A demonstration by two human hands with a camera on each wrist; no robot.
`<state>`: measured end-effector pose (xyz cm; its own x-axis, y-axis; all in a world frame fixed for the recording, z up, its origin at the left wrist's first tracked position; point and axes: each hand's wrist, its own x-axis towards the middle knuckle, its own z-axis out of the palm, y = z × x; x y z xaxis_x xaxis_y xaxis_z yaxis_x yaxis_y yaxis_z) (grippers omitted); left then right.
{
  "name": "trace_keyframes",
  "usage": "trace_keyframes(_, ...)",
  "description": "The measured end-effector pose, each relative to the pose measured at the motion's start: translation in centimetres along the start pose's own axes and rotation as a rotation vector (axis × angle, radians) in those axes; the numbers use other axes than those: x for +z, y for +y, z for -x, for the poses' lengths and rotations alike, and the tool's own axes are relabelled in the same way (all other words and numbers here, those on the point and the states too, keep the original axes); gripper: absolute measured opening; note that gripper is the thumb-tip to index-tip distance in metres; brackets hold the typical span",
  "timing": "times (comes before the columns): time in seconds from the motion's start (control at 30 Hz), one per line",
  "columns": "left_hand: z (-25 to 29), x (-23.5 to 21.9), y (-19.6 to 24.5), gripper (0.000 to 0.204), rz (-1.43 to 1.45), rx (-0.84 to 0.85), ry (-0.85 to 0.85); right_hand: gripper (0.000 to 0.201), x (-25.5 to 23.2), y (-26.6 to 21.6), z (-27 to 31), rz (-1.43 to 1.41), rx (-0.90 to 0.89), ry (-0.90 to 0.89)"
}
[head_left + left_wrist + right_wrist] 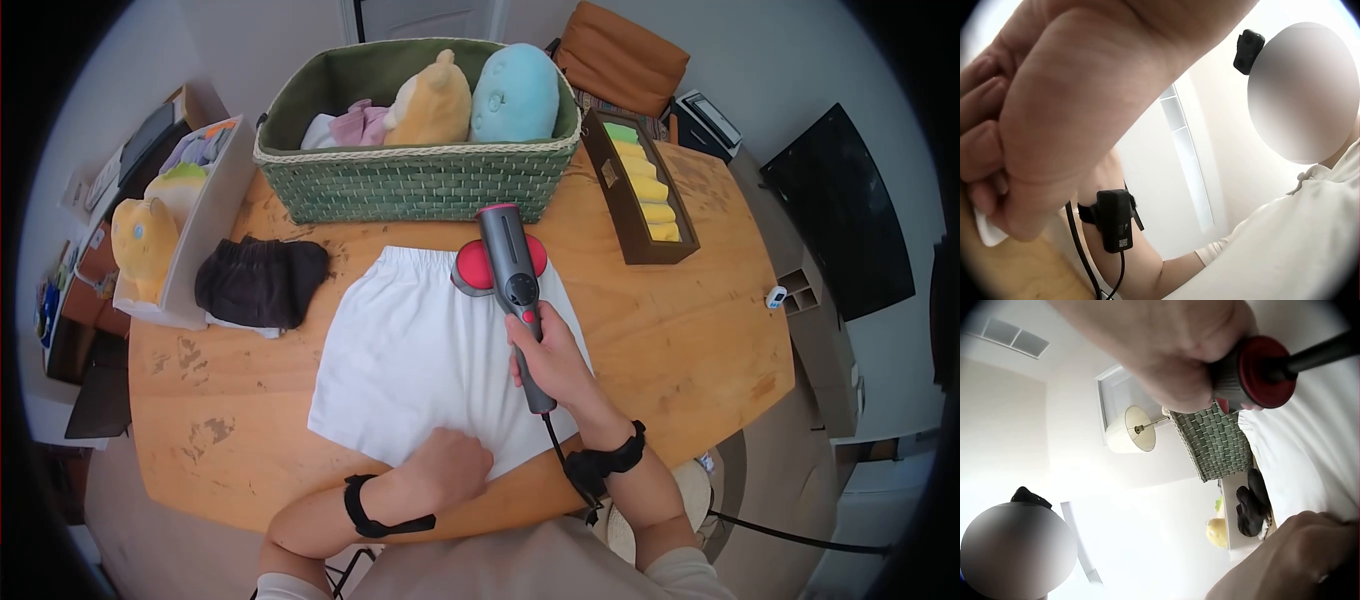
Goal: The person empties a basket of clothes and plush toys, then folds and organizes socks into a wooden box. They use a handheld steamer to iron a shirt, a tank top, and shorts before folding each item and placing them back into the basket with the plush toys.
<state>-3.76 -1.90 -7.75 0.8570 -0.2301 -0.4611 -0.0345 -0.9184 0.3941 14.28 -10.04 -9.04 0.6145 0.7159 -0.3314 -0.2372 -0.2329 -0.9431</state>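
White shorts (395, 345) with an elastic waistband lie flat on the wooden table, waistband away from me. My right hand (557, 362) grips the handle of a grey and red handheld garment steamer (515, 275). The steamer's red head is over the upper right of the shorts, near the waistband, and its black cord hangs from the handle's end. At the near hem, my left hand (450, 467) has its fingers curled. In the left wrist view a bit of white cloth (988, 232) shows under the thumb and fingers of that hand, which pinch it.
Behind the shorts stands a green woven basket (420, 185) with plush toys and clothes. A white bin (190, 255) with toys and folded dark shorts (262, 282) are on the left. To the right is a brown box (640, 215) of rolled yellow cloths; a small white device (775, 297) lies by the edge.
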Motion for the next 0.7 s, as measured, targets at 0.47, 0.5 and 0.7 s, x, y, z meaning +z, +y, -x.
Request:
trace_keyframes(0.47,0.6,-3.2,-2.8,0.027,0.223,-0.116,0.284,0.033,-4.7,-1.6,10.7,-0.069,-0.046,0.055)
trace_keyframes(0.5,0.6,-3.0,-3.4,0.026,0.246,-0.130,0.365,0.033,-5.2,-0.8,12.1,-0.068,-0.023,0.060)
trace_keyframes(0.7,0.9,-3.0,-2.7,0.020,0.132,-0.221,0.210,0.031,-7.7,3.6,19.1,0.104,0.194,0.003)
